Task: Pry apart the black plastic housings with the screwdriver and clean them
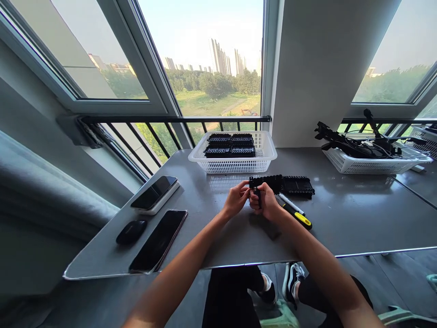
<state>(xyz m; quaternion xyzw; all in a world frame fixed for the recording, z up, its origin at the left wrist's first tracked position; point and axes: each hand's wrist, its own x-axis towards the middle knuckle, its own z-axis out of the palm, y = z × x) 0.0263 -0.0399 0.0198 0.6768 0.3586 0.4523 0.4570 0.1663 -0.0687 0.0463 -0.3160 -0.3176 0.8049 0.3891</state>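
Note:
Above the table's middle, my left hand [236, 200] and my right hand [265, 202] meet around a small black plastic piece [258, 198]. The fingers of my left hand pinch its left side. My right hand is closed around it, and a small shiny spot shows by the thumb. Just behind and right of my hands lies a black toothed plastic strip [297, 186]; whether it joins the held piece I cannot tell. By my right wrist are a white marker pen [292, 204] and a yellow-and-black handled tool [302, 219], its front end partly hidden.
A white basket [235, 166] with several black toothed strips stands at the back. Another white basket [368, 165] with black parts and cables is at the right. On the left lie a phone on a white box [155, 193], a black mouse-shaped object [131, 232] and a dark phone [159, 241].

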